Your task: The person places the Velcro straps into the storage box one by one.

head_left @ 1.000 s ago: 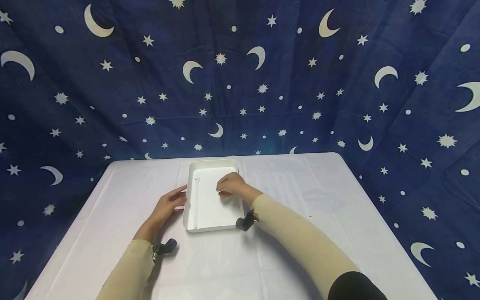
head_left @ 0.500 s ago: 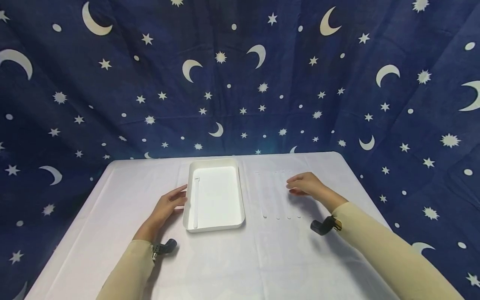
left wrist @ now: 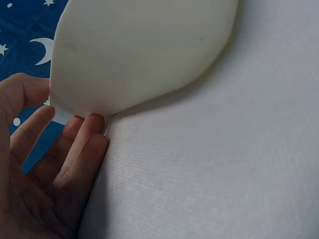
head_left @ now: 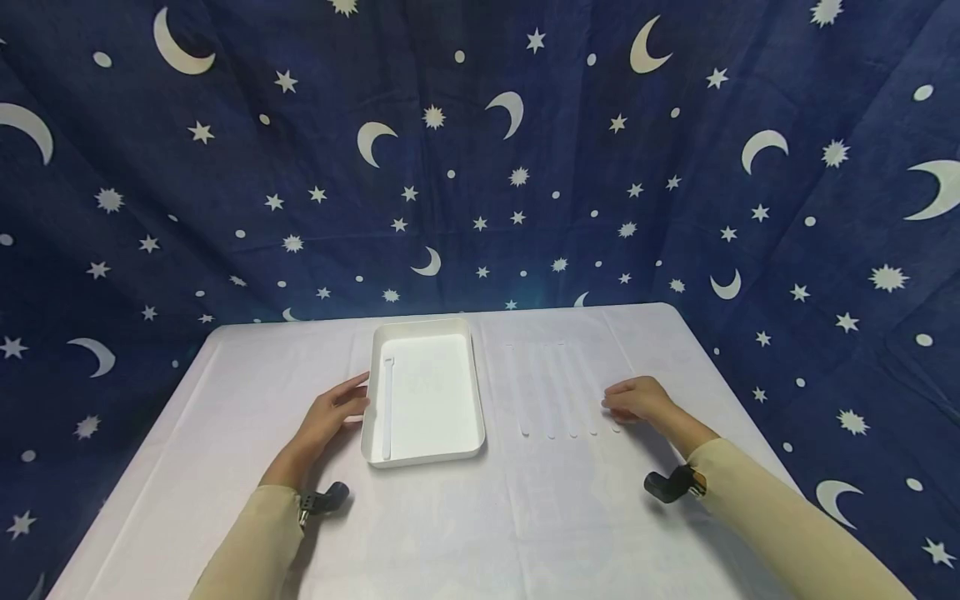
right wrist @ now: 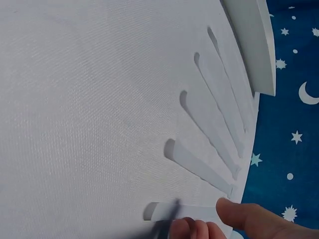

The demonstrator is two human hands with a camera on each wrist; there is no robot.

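Observation:
A shallow white tray (head_left: 427, 458) stands on the table, left of centre. Inside it, along the left side, lies a long flat white strip (head_left: 387, 408) with a small squared head. My left hand (head_left: 330, 418) has its spread fingertips (left wrist: 92, 124) against the tray's left wall. To the right of the tray, several similar thin pale strips (right wrist: 199, 167) lie side by side, rounded ends toward me. My right hand (head_left: 637, 400) is low over the rightmost strip (right wrist: 192, 211), near its rounded end. Its thumb and fingers are apart, bent toward the strip.
A white cloth (head_left: 442, 533) covers the table. Behind it hangs a dark blue curtain (head_left: 480, 275) with moons and stars. Each wrist carries a black camera mount; the right wrist mount (head_left: 667, 485) sits close over the cloth.
My right hand has moved from over the tray rightward to the row of strips, then nearer to me and lower at the rightmost strip. My left hand has stayed at the tray.

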